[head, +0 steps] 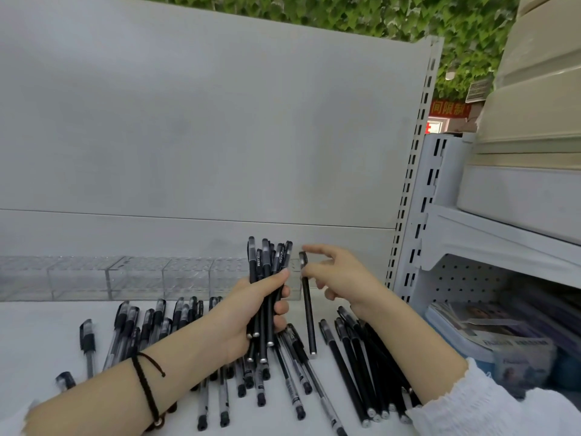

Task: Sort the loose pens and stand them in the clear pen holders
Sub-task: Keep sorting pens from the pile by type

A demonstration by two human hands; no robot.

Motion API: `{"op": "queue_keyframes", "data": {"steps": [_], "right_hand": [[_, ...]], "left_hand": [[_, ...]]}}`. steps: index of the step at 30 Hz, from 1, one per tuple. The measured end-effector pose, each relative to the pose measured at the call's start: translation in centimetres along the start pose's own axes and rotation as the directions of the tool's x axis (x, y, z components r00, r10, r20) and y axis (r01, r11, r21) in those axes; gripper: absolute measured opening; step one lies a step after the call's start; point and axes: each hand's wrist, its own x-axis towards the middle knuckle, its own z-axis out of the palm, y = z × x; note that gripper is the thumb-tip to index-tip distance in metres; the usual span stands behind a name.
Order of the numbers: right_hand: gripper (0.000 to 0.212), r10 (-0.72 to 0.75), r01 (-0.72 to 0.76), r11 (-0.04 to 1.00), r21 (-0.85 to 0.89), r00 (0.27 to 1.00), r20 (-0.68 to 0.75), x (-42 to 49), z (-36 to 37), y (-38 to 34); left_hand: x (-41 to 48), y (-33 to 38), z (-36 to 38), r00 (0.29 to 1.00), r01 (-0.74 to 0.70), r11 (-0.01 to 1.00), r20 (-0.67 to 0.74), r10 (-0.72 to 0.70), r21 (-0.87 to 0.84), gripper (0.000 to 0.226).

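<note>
Clear pen holders [135, 278] are standing in a far row. Left hand [248, 309] is gripping an upright pen bundle [267, 256]. Right hand [342, 278] is pinching a single pen [309, 325]. Loose pens [344, 372] are lying nearer.

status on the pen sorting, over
Left hand grips an upright bundle of pens. Right hand pinches one black pen. Clear holders behind, seemingly empty. Loose pens litter the shelf.

Soft even bright light, faint shadows under the loose pens [343, 371], wide-angle bending of the shelf upright [412, 171] at right, clear pen holders [135, 278] hazy, lower-right corner dim and blurred
</note>
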Motion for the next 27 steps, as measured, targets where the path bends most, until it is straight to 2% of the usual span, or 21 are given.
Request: {"op": "queue_keyframes", "data": {"steps": [5, 8, 13, 17, 20, 24, 27], "right_hand": [[0.026, 0.03, -0.041, 0.938, 0.345, 0.999, 0.037, -0.1, 0.2, -1.0], [0.022, 0.017, -0.056, 0.915, 0.399, 0.995, 0.102, -0.3, 0.3, -0.9], [0.032, -0.083, 0.067, 0.973, 0.22, 0.995, 0.064, -0.6, 0.2, -1.0], [0.032, -0.106, 0.102, 0.994, 0.041, 0.989, 0.101, -0.9, 0.0, -1.0], [0.032, -0.123, 0.136, 0.979, -0.151, 0.988, 0.092, -0.8, -0.4, -1.2], [0.054, -0.051, 0.07, 0.802, -0.594, 0.998, 0.048, -0.2, -1.5, -0.3], [0.048, 0.061, 0.024, 0.64, -0.768, 0.995, 0.082, -0.3, -1.8, 0.1]], "left_hand": [[-0.1, -0.2, 0.3, 0.998, -0.048, 0.998, -0.026, 0.049, 0.045, 0.021], [-0.3, -0.1, 0.4, 0.998, -0.032, 0.996, -0.044, 0.036, 0.08, 0.024], [-0.5, -0.1, 0.6, 0.999, -0.034, 0.999, -0.029, 0.034, -0.011, 0.029], [-0.6, -0.1, 0.6, 0.997, -0.052, 0.996, 0.065, 0.047, 0.07, 0.029], [-0.5, -0.1, 0.5, 0.997, -0.045, 0.996, 0.06, 0.041, 0.074, 0.035], [-0.1, -0.1, 0.3, 0.999, -0.04, 0.998, 0.013, 0.039, 0.041, 0.039], [-0.1, -0.1, 0.2, 0.998, -0.06, 0.997, -0.007, 0.06, 0.04, 0.039]]}}
